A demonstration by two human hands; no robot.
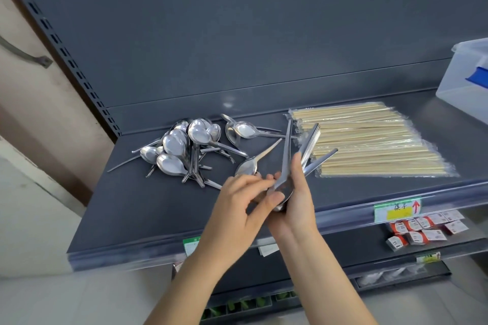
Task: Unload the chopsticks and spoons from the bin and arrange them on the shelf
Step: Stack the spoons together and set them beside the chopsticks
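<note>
A heap of shiny metal spoons [182,145] lies on the left part of the dark grey shelf [137,208]. Two more spoons [244,130] lie just behind it to the right. Wrapped wooden chopsticks [369,140] lie in a flat pile on the shelf's right part. My right hand [295,200] grips a bundle of spoons [303,150] by their bowls, handles fanning up and away. My left hand [237,206] pinches one spoon [253,163] at the bundle's left side. A clear plastic bin [464,79] stands at the far right edge.
The shelf's front edge carries a clear price rail with a green and yellow label [396,210]. Small red and white boxes [422,229] sit on the lower shelf at the right. A slotted upright [60,45] runs along the shelf's left side.
</note>
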